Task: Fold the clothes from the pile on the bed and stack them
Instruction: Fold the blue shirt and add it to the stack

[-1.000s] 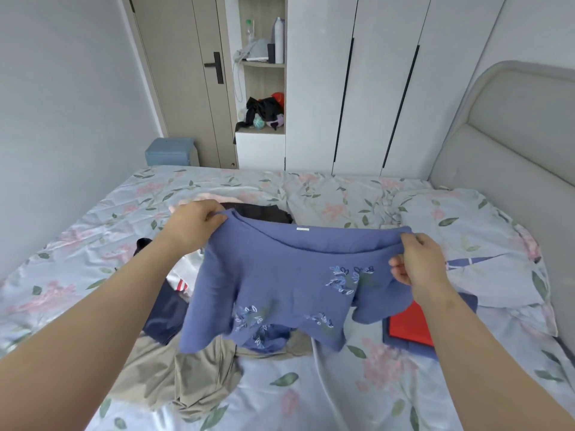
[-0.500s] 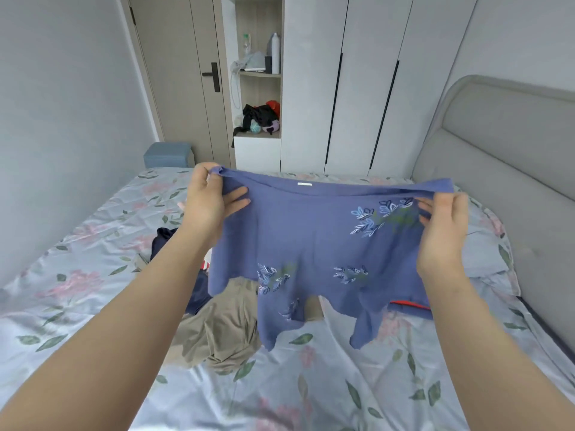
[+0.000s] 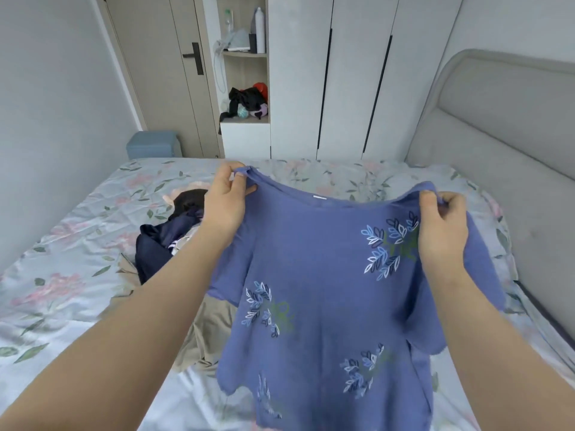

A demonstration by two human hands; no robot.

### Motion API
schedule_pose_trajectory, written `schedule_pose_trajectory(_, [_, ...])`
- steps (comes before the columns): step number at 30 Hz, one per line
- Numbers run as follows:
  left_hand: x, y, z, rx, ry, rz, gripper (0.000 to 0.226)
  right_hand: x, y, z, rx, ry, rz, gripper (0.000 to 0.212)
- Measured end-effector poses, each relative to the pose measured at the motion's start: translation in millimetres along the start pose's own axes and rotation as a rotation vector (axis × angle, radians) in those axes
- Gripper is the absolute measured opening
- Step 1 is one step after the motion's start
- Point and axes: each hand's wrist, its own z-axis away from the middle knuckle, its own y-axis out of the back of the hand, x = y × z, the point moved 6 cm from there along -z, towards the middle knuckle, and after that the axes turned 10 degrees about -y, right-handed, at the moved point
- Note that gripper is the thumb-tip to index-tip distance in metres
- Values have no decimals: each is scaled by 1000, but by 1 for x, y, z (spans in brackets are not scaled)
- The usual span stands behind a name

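A blue T-shirt [image 3: 320, 281] with embroidered leaf sprigs hangs in the air in front of me, spread out by its shoulders above the bed [image 3: 62, 244]. My left hand [image 3: 225, 202] pinches the shirt's left shoulder near the neckline. My right hand [image 3: 441, 225] grips the right shoulder, with the sleeve draped over my wrist. Behind my left arm lies the pile of clothes [image 3: 161, 244]: a dark navy piece, a black one, a pink one and a beige one [image 3: 205, 334]. The shirt hides the bed to the right of the pile.
The bed has a floral cover and a grey padded headboard [image 3: 510, 144] on the right. White wardrobe doors [image 3: 351, 76] and an open shelf with bottles and clothes stand beyond the bed. A blue stool [image 3: 154, 144] sits by the door.
The shirt has gone from a bunched hold low over the pile to being lifted and shaken out. It now hangs full length, and my hands are closer to me and slightly lower than half a second ago.
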Motion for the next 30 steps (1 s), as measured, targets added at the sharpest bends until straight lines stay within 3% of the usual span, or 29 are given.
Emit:
schedule_pose_trajectory(7, [-147,-61,-21,-157,228,-219,17,127,-59,-80,-161,-216,245,34])
schedule_pose_trajectory(15, [-294,-135,-56,-281,490,-519,23,247,-132,-177,-216,-425,365,60])
schedule_pose_trajectory(22, [-413,-177,-66,-314,582,-514,20,359,-188,-222,-263,-497,451,48])
schedule_pose_trajectory(24, [-437,-186,-61,-312,685,-372,32,385,-202,-225,-317,-538,460,54])
schedule_pose_trajectory(26, [-461,-191,-52,-416,770,-362,57,404,-216,-224,-394,-545,434,69])
schedule_pose_trajectory(28, [-478,-188,-41,-543,740,-523,68,417,-225,-219,-419,-497,436,74])
schedule_pose_trajectory(30, [-486,-177,-28,-583,629,-739,64,425,-230,-206,-407,-436,481,62])
